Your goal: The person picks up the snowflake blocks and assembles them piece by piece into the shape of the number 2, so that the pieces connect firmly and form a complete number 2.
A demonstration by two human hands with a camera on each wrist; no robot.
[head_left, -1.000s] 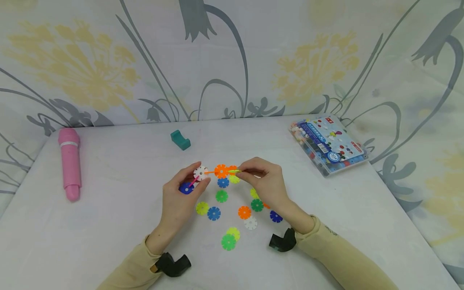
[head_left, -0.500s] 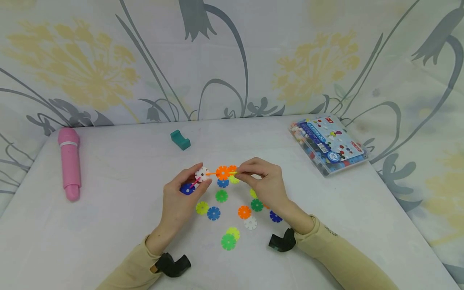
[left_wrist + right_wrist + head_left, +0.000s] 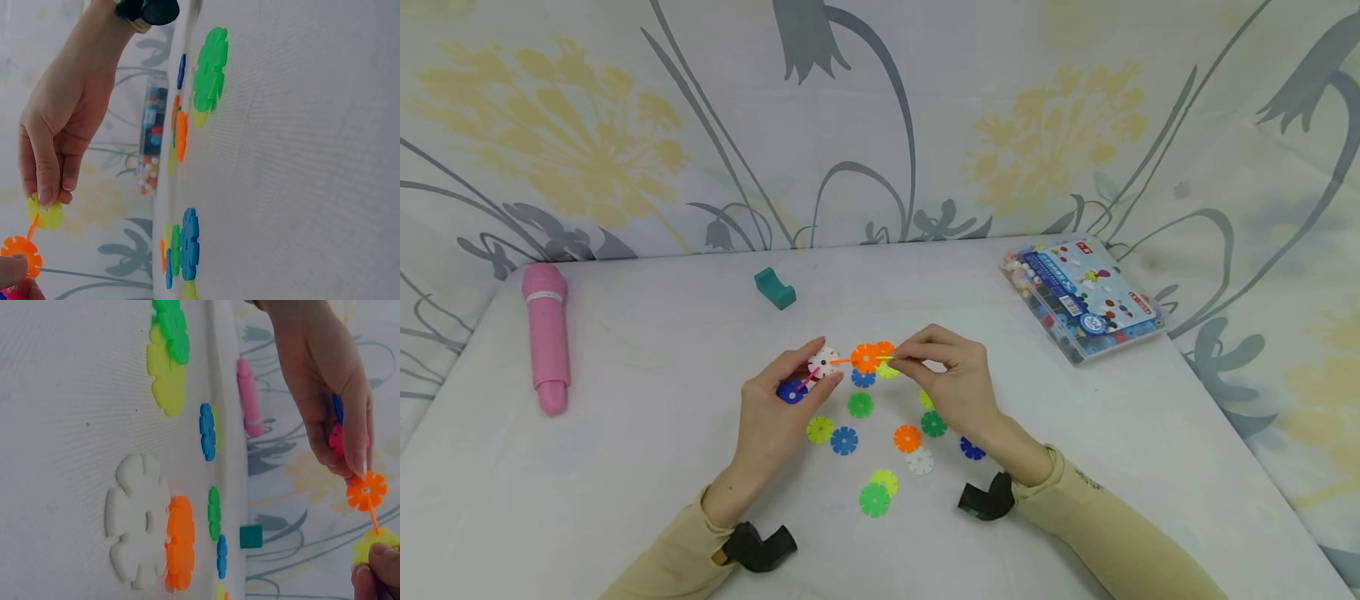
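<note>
Between my two hands stretches a chain of notched plastic snowflake discs above the table. My left hand (image 3: 772, 429) grips its left end, thumb and fingers around the white disc (image 3: 822, 362), with a pink disc (image 3: 807, 380) edge-on and a dark blue disc (image 3: 792, 392) beside the palm. Farther right along the chain come an edge-on orange disc (image 3: 366, 491) and a second orange disc (image 3: 865, 358). At the right end my right hand (image 3: 953, 379) pinches a yellow disc (image 3: 47, 214) between thumb and fingertips. How deeply its slot meets the orange disc is hard to see.
Loose discs lie below the hands, among them a blue (image 3: 844, 441), an orange (image 3: 907, 438), a white (image 3: 920, 461) and a green one (image 3: 874, 500) overlapping a yellow. Farther out are a teal block (image 3: 775, 288), a pink microphone-like object (image 3: 547, 342) and a clear parts box (image 3: 1084, 298).
My left hand and the chain have shifted slightly to the right, toward the right hand. The right hand keeps its pinch on the yellow disc, nearly in place.
</note>
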